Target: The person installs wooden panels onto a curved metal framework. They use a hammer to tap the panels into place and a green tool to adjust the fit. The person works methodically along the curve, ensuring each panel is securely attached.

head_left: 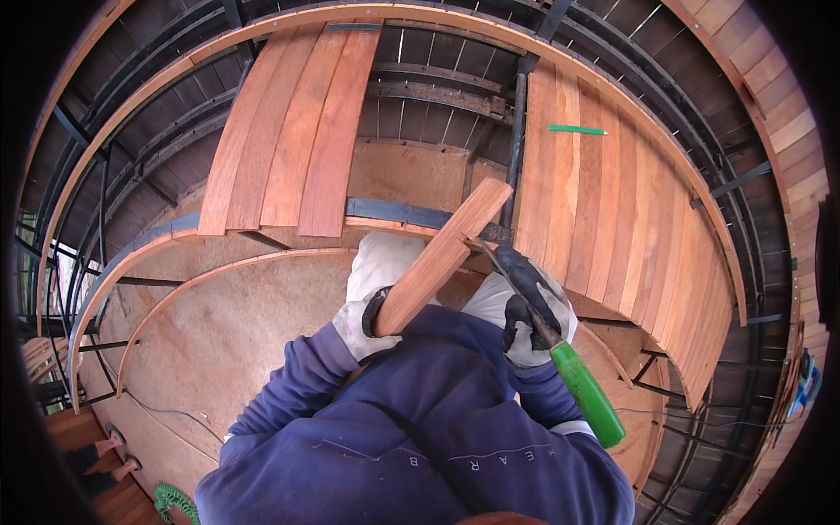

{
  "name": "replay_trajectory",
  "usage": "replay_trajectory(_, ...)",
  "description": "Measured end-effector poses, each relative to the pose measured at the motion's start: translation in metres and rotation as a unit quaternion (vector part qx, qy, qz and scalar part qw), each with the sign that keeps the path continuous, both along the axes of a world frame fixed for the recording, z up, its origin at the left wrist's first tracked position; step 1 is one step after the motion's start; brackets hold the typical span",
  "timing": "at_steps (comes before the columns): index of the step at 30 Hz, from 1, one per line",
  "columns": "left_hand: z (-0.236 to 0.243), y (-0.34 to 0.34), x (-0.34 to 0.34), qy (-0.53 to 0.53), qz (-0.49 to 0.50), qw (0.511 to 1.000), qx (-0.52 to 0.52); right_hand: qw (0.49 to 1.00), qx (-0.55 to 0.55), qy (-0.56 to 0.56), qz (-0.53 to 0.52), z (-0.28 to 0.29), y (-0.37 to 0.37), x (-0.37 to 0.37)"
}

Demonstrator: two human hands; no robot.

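My left hand (pixel 368 328), in a white and dark work glove, is closed round the lower end of a short reddish wooden board (pixel 442 258). The board slants up and to the right in front of my lap. My right hand (pixel 534 315), gloved as well, grips a green-handled tool (pixel 584 389) by its dark metal part, the handle pointing down to the right. Its narrow tip reaches toward the board's right edge, beside a small wood splinter (pixel 473 245). Whether the tip touches the board cannot be made out, and the tool's exact kind is unclear.
Fitted wooden slats (pixel 604 201) cover a curved black metal frame at right, with a green pencil (pixel 577 130) on them. More slats (pixel 293 122) lie across the frame at left. A curved wooden rail (pixel 367 11) runs behind. Another person's feet (pixel 118 446) show at lower left.
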State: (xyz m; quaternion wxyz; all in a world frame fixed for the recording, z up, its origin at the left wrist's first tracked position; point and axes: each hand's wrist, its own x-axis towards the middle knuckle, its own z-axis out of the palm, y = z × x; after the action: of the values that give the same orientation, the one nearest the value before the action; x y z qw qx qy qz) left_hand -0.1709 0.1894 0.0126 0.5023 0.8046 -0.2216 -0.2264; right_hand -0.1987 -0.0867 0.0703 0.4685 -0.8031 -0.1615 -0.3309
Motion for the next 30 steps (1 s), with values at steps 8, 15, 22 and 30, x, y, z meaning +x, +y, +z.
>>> replay_trajectory(8,-0.004,0.001,-0.002,-0.032,-0.006,0.999,-0.004,0.968,0.15,0.196,-0.047,-0.024,0.005,0.01)
replay_trajectory(15,-0.013,0.002,0.002,-0.016,-0.012,1.0,0.011,0.971,0.154,0.173,-0.058,-0.031,-0.006,0.005)
replay_trajectory(22,-0.015,0.002,0.003,-0.013,-0.019,1.0,-0.002,0.995,-0.098,0.012,0.009,-0.001,-0.006,0.003)
replay_trajectory(30,-0.016,-0.001,0.005,-0.009,-0.018,1.0,-0.012,0.884,0.438,0.159,-0.022,-0.066,0.0,0.014)
